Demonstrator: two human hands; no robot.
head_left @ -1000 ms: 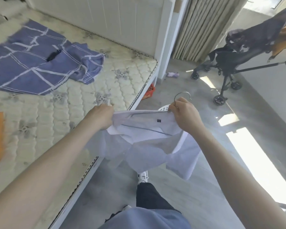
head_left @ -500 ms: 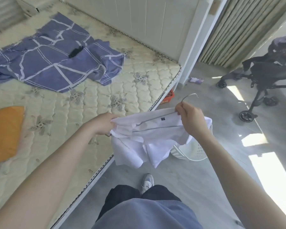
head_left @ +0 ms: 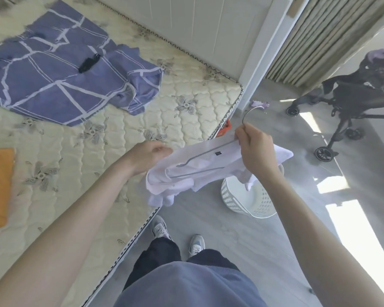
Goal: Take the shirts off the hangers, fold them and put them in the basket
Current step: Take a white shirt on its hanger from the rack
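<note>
White shirt (head_left: pixel 208 165) (hanger (head_left: pixel 244 118) inside) hangs between left hand (head_left: pixel 151 156) gripping it and right hand (head_left: pixel 255 151) pinching hanger.

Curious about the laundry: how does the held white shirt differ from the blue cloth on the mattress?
The white shirt is plain; the blue cloth has pale lines. The white shirt hangs bunched on a hanger between left hand and right hand; the blue cloth lies spread, untouched. Both are creased.

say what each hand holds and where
Left hand grips the white shirt at its left end; right hand pinches the hanger below its hook.
</note>
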